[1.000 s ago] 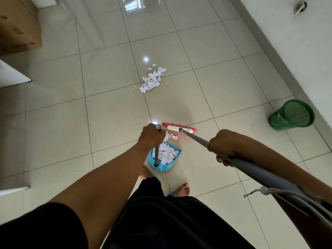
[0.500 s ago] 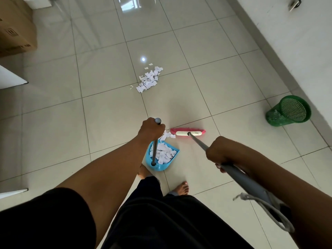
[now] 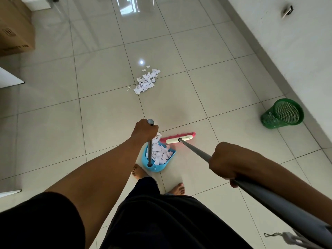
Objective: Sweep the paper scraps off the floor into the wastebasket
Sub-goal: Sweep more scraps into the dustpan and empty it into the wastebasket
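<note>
My left hand [image 3: 144, 131] grips the top of the upright grey handle of a blue dustpan [image 3: 158, 167] that stands on the floor in front of my feet. White paper scraps [image 3: 159, 153] fill the pan. My right hand [image 3: 227, 160] grips the long grey broom handle [image 3: 195, 150]. The pink and white broom head [image 3: 179, 140] lies at the pan's mouth, just to its right. A second pile of paper scraps [image 3: 146, 81] lies on the tiles farther ahead. The green mesh wastebasket [image 3: 282, 114] stands at the right by the wall.
A white wall [image 3: 287, 51] runs along the right side. A cardboard box [image 3: 14, 29] sits at the far left, with white panel edges [image 3: 10, 79] below it. My bare feet [image 3: 177, 188] stand just behind the dustpan on the glossy tiled floor.
The broom head has swung right and now sits beside the pan's mouth. The dustpan and my left hand have stayed nearly in place.
</note>
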A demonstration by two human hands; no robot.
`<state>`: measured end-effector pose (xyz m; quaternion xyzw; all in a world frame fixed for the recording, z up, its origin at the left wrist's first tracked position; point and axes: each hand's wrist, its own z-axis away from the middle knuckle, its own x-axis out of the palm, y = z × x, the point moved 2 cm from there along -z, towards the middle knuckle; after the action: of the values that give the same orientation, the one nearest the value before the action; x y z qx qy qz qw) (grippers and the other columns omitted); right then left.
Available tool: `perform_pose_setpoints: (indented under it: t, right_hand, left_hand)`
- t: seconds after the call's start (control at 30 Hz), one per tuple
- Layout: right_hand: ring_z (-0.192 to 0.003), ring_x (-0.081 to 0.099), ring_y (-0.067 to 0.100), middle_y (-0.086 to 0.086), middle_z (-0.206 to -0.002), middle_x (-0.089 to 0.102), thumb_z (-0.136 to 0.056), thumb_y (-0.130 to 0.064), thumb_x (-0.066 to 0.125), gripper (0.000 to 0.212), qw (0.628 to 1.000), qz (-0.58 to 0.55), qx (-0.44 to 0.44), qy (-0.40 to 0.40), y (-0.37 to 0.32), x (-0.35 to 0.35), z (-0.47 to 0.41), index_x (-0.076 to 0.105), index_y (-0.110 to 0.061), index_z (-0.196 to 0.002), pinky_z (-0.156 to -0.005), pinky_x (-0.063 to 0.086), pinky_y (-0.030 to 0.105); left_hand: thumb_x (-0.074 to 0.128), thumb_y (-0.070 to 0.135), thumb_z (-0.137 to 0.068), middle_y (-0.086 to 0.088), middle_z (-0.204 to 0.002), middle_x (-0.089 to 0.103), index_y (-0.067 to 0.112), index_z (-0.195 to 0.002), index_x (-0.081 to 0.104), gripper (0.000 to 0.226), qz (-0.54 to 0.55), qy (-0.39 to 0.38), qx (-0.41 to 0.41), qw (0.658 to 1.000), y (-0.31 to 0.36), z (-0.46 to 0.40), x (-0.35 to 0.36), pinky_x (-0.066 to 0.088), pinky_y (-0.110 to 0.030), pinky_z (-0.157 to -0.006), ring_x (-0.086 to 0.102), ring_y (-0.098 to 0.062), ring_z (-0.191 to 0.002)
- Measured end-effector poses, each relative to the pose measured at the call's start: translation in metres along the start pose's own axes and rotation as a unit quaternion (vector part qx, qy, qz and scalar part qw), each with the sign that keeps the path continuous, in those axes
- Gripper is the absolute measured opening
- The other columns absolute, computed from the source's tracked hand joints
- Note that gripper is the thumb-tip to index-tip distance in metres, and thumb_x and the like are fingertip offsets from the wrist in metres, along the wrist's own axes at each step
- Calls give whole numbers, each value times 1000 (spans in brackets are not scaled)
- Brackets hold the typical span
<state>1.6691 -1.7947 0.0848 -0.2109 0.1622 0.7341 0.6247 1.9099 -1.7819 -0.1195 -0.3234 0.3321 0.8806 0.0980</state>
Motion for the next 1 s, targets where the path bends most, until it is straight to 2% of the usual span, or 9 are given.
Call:
perform_pose_setpoints:
  t: [0.17,0.3,0.4,0.47,0.53,0.67,0.77,0.93,1.0]
  right_hand:
    - [-44,59,24,13,-60,60,-86,-3,43,14,998,-55,-4,18,-5,-15,-23,49,-1,-74,-53,48,26]
    - [-64,63,32,17,-64,59,-89,-6,40,14,994,-107,-1,28,-24,-13,-53,51,1,-83,-65,51,34]
    - [-98,65,31,17,-97,64,-92,-10,43,11,997,-64,-33,33,-41,-3,-61,48,-2,-96,-80,51,33]
    - [-106,62,29,14,-116,60,-93,-13,44,16,998,-18,-53,33,-47,3,-56,50,-4,-105,-79,48,30]
    - [-101,62,27,11,-110,60,-93,-13,45,27,998,6,-65,24,-46,11,-50,53,-3,-116,-74,46,28]
    - [-74,57,21,3,-74,45,-90,-14,51,27,998,4,-59,18,-39,24,-34,51,-6,-116,-62,48,24]
    - [-65,53,17,2,-73,45,-89,-12,51,25,998,14,-55,14,-32,24,-19,52,-9,-113,-50,41,20]
    - [-56,47,12,1,-75,45,-90,-18,50,16,998,32,-44,27,-19,19,-3,47,-11,-105,-48,39,20]
    - [-57,47,13,1,-74,44,-91,-20,49,20,998,39,-36,34,-16,17,1,49,-11,-109,-47,38,20]
  left_hand:
    - [51,26,-80,-5,-88,68,10,-92,68,26,22,22,-5,1000,-2,1,4,50,-28,-68,63,-19,-79]
    - [52,26,-81,-4,-92,68,11,-95,68,26,38,32,-14,999,-2,0,3,50,-27,-71,64,-19,-83]
    - [52,29,-79,-2,-93,69,12,-96,68,29,37,31,-19,999,0,-3,1,52,-29,-74,64,-19,-83]
    - [52,29,-78,-3,-92,69,13,-96,68,29,37,31,-21,999,1,-5,-1,52,-28,-72,64,-18,-82]
    - [51,27,-79,-4,-91,68,12,-96,69,28,35,30,-22,999,1,-6,-1,51,-26,-68,63,-19,-80]
    - [52,24,-82,-5,-88,66,11,-95,68,24,33,25,-12,999,6,-6,0,47,-24,-64,60,-18,-75]
    - [53,24,-83,-5,-89,66,12,-95,68,23,31,27,-10,999,5,-5,-1,49,-26,-67,62,-20,-79]
    - [52,28,-80,-4,-91,69,10,-94,70,29,23,21,-13,999,-10,2,-2,51,-28,-69,64,-18,-81]
    - [53,29,-80,-4,-92,70,9,-94,70,30,20,19,-9,1000,-15,7,-1,53,-31,-74,65,-18,-83]
